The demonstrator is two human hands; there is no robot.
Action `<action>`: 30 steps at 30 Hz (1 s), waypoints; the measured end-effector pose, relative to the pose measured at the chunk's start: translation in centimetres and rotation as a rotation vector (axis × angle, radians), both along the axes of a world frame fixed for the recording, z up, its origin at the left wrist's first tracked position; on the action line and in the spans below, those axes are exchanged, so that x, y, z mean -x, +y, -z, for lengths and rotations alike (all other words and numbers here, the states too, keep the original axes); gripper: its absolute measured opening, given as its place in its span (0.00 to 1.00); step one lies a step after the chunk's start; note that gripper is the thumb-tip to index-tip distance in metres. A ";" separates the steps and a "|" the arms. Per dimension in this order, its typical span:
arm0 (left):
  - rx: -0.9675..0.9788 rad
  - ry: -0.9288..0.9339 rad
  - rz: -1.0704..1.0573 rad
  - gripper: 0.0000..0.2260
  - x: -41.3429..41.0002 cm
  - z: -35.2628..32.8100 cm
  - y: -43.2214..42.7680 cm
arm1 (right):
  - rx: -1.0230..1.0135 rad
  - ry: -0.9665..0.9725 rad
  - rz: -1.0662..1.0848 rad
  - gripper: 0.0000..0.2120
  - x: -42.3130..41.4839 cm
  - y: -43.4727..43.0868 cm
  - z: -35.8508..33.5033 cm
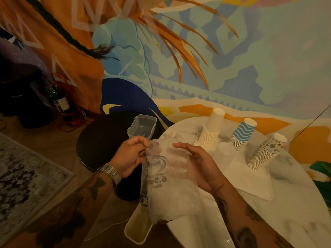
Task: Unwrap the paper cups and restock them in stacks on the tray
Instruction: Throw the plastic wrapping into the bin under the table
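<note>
A painted mural wall in orange, blue and pale green rises behind a marble table (295, 221). At the table's near-left edge hangs the wrapper (166, 185), a translucent printed plastic sleeve that looks limp and flattened; I judge it empty, though the film is too cloudy to be sure. Its long axis runs from the hands down towards the viewer, with the top end level with the fingers and the lower end trailing over the table edge.

The left hand (129, 156) pinches the wrapper's upper left edge, fingers curled onto the film. The right hand (195, 161) lies flat along the right side, fingers straight and gripping nothing that I can see. The two hands are apart, the sleeve spread between them.

The tray (250, 181) lies to the right, just beyond the right hand, which is the nearer one. On it stand three upside-down cup stacks: a white stack (212, 131), a blue zigzag stack (243, 135) and a patterned stack (266, 151). All three lean away to the upper right.

Further left, a clear plastic box (142, 126) sits on a dark round stool (100, 140).
</note>
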State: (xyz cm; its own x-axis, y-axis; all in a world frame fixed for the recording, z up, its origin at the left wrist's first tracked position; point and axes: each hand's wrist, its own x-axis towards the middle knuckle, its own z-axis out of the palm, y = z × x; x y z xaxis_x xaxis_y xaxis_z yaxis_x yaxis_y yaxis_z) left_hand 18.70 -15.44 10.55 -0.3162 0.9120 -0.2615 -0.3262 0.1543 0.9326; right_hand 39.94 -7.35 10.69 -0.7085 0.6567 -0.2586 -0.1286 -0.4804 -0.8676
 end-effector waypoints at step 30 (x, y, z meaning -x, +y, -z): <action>0.341 -0.024 0.132 0.32 1.7 5.9 -5.5 | -0.085 -0.268 0.081 0.38 5.9 -2.4 7.5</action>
